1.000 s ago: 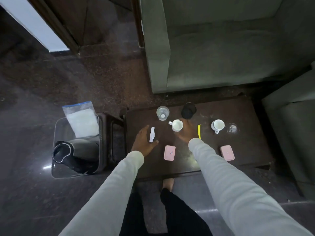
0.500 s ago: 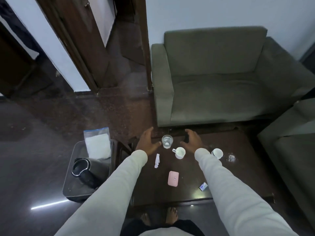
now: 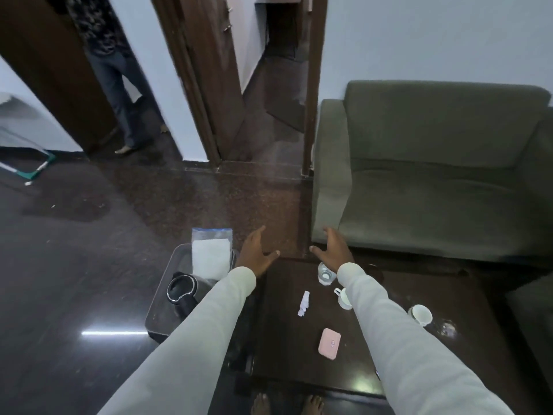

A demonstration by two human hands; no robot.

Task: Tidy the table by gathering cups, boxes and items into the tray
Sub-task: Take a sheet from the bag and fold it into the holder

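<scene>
My left hand (image 3: 257, 253) and my right hand (image 3: 333, 253) hover open and empty above the far edge of the dark table (image 3: 284, 354). On the table lie a pink box (image 3: 329, 343), a white wrapper (image 3: 303, 304), a clear glass (image 3: 325, 275) and two white cups (image 3: 344, 298) (image 3: 420, 314); my right sleeve partly hides the nearer cup. The dark tray (image 3: 161, 310) sits left of the table, holding a plastic bag of white material (image 3: 212, 256) and a black jug (image 3: 181, 290).
A green sofa (image 3: 434, 175) stands behind the table, with another seat (image 3: 532, 324) at the right edge. A person's legs (image 3: 119, 94) show in the far-left doorway. A second doorway (image 3: 269, 100) opens ahead. My bare feet (image 3: 287, 405) are at the table's near edge.
The view has tilted up and away from the table. Both hands have lifted from the tabletop items toward its far edge, fingers spread, holding nothing.
</scene>
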